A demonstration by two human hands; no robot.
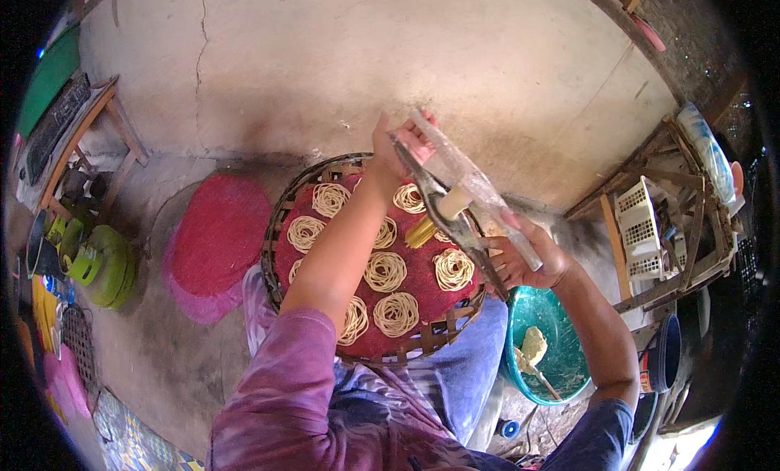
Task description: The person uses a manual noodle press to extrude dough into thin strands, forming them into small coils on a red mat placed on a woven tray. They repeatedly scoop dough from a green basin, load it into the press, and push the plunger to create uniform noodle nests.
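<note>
My left hand (400,146) grips the far end of a hand press (431,179) with long pale and dark handles. My right hand (532,256) is closed on its near end. A pale cylinder (453,203) sits between the handles, and yellowish strands (421,232) hang below it over a round woven tray (276,252). The tray, resting on my lap, is lined with red mesh (422,276) and holds several coiled nests of pale strands (385,270). My left forearm hides part of the tray.
A teal basin (561,349) with dough and a spoon stands at lower right. Red mesh sheets (219,227) lie on the floor at left, near green gas cylinders (110,268) and a wooden bench (118,122). A wooden rack (674,203) stands at right, before a cracked wall (284,57).
</note>
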